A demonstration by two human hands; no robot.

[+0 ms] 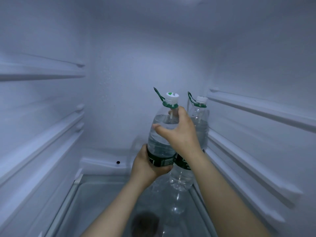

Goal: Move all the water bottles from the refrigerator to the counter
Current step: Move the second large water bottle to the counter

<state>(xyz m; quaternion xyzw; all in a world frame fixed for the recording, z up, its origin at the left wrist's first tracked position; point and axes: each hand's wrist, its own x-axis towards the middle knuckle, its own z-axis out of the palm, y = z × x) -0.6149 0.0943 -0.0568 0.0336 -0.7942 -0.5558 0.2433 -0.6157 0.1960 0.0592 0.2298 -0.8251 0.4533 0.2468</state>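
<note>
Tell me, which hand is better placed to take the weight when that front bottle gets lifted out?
Probably the left. The left hand wraps the front bottle low, at its dark label, beneath most of the water. The right hand grips high, just under the cap, better for steadying.

One wide-angle head camera looks forward and slightly down, straight into the fridge (pixel 119 74) from its opening, very near. The back wall faces the lens. The side rails (pixel 42 76) bend along the left and right frame edges, and the glass shelf (pixel 95 194) fills the bottom. Both forearms cross the bottom edge. The left hand (pixel 147 166) and right hand (pixel 181 132), both gripping a bottle (pixel 160 139), sit just right of centre, toward the shelf's back right corner.
</note>
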